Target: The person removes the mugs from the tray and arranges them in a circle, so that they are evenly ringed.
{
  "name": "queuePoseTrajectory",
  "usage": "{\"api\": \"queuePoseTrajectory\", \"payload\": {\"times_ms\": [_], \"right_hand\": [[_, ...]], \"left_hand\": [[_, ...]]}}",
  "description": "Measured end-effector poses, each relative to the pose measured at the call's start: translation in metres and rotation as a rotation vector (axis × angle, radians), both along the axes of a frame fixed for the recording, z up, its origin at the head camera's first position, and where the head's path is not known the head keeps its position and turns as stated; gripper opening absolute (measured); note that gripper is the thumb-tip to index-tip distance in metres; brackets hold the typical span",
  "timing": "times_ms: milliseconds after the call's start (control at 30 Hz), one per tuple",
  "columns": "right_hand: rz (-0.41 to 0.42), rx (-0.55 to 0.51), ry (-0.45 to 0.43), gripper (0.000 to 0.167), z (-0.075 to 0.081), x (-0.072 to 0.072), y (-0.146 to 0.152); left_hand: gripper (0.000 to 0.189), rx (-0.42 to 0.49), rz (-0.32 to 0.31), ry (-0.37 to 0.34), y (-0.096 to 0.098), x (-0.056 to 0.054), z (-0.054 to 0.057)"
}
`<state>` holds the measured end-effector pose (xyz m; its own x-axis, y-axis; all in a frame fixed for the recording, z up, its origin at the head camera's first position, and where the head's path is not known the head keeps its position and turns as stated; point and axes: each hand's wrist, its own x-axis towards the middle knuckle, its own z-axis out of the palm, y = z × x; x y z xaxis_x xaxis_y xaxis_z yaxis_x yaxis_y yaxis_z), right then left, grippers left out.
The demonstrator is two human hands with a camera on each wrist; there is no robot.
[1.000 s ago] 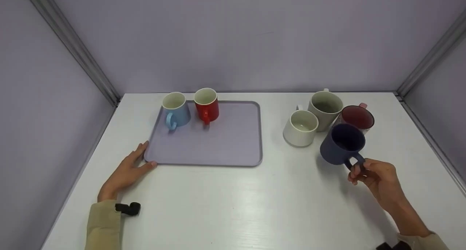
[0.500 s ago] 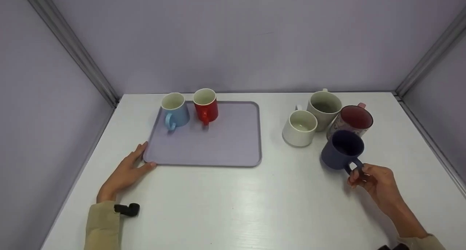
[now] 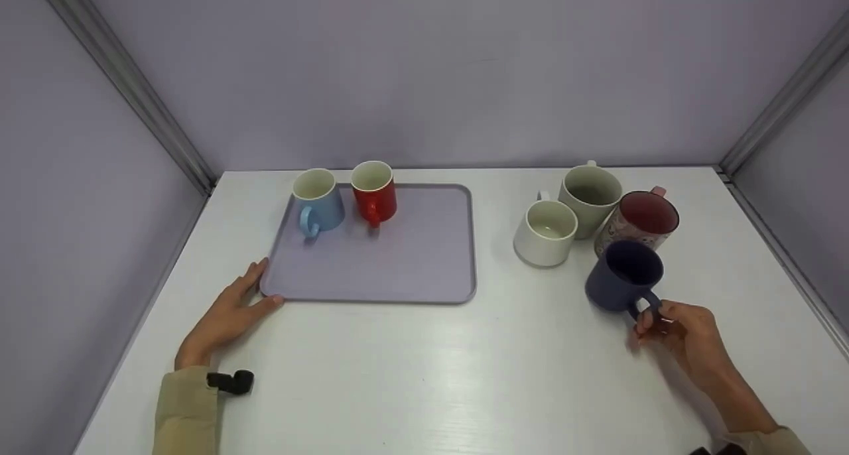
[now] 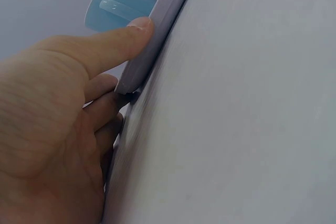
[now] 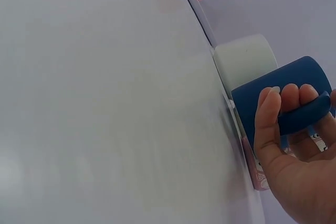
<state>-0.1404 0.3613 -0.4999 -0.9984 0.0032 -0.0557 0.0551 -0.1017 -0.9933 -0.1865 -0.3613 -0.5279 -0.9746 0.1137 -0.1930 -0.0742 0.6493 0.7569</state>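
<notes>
At the front left corner of the lilac tray (image 3: 371, 269), my left hand (image 3: 229, 316) lies with its fingers extended along the side. Its thumb (image 4: 137, 32) touches the front rim. A light blue mug (image 3: 322, 209) and a red mug (image 3: 376, 199) stand upright on the tray's back left part. To the right, my right hand (image 3: 690, 339) grips the handle of a dark blue mug (image 3: 613, 289). That mug is upright, its base at table level, in front of a patterned mug with a red inside (image 3: 637, 226).
A small white mug (image 3: 544, 243) and a larger pale mug (image 3: 590, 203) stand close together, left of the patterned one. The white table (image 3: 411, 375) meets a back wall (image 3: 424, 77) and has panels at both sides.
My right hand has brought the dark blue mug down and slightly toward me, uncovering more of the patterned mug. My left hand and the tray have stayed put.
</notes>
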Motion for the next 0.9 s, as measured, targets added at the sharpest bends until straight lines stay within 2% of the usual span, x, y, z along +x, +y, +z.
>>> {"api": "queuePoseTrajectory", "payload": {"times_ms": [300, 600, 900], "right_hand": [[0.069, -0.007, 0.004, 0.046, -0.0024, -0.0002, 0.0031], [0.071, 0.021, -0.023, 0.045, -0.0054, 0.0014, 0.0059], [0.055, -0.056, -0.073, 0.049, -0.0049, 0.0011, 0.0082]], "left_hand": [[0.094, 0.003, 0.006, -0.011, -0.0018, -0.0005, 0.0008], [0.092, 0.003, 0.002, -0.015, -0.0007, -0.0002, 0.0027], [0.092, 0.019, -0.005, -0.003, 0.0001, -0.0002, 0.0005]]}}
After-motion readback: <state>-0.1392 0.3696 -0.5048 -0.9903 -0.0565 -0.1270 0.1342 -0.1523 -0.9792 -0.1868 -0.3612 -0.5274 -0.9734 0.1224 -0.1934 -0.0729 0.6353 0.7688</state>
